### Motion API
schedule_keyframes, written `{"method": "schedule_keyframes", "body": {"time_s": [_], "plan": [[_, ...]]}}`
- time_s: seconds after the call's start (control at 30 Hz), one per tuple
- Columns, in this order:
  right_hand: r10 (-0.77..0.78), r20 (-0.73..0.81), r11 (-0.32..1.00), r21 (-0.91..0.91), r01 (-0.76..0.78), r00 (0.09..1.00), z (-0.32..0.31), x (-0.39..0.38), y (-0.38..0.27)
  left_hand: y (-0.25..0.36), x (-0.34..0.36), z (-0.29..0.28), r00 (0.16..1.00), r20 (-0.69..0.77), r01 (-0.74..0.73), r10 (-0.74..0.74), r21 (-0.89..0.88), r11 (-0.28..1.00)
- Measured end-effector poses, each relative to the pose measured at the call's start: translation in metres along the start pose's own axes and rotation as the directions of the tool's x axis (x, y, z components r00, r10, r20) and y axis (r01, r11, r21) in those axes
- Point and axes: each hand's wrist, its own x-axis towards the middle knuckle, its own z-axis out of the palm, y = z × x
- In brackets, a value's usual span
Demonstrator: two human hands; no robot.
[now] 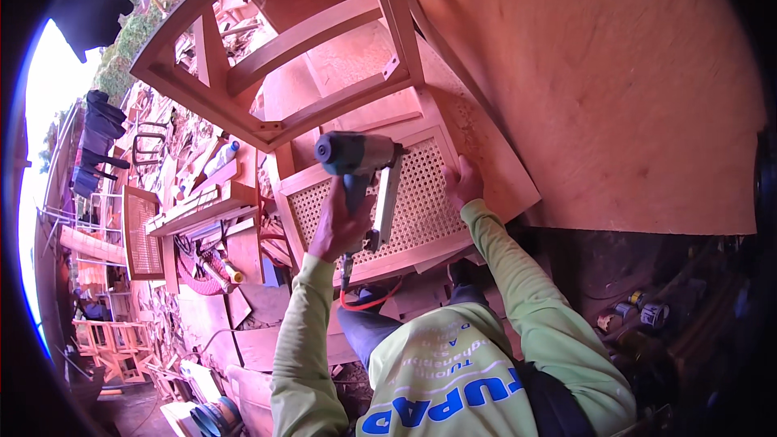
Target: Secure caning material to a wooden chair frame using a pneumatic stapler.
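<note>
In the centre, my left hand (346,212) is closed round the handle of a pneumatic nail gun (356,154) with a dark blue head and a red hose. The gun is over a wooden-framed cane panel (417,194), its nose near the panel's upper right. My right hand (463,180) grips the right side of that panel's frame with curled fingers. The panel lies on a wooden board (510,186). Just above stands an open wooden frame (243,81) with curved rails and small corner blocks.
A large plywood sheet (615,89) fills the right, above several cans (623,311) on the dark floor. At left are stacked wood strips (198,210), another cane panel (142,226), dark hanging garments (101,133), scattered offcuts and a slatted wooden piece (109,348).
</note>
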Motion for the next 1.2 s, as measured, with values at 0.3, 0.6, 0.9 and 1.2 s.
{"method": "schedule_keyframes", "body": {"time_s": [0.3, 0.6, 0.9, 1.2], "plan": [[0.001, 0.424, 0.996, 0.081, -0.039, 0.906, -0.056, 0.023, 0.015, -0.016, -0.094, 0.000, 0.974, -0.141, 0.101, -0.176, -0.424, 0.900], [0.496, 0.275, 0.702, 0.432, -0.566, 0.824, -0.133, -0.093, 0.046, -0.029, -0.128, -0.003, 0.980, -0.064, 0.142, -0.189, -0.437, 0.888], [0.691, 0.451, 0.248, 0.587, -0.770, 0.566, -0.053, -0.188, -0.036, -0.004, -0.134, 0.005, 0.984, 0.097, 0.170, -0.148, -0.293, 0.941], [0.851, 0.207, 0.308, 0.549, -0.777, 0.483, -0.044, -0.169, -0.058, -0.028, -0.125, 0.001, 0.984, 0.107, 0.166, -0.140, -0.302, 0.939]]}}
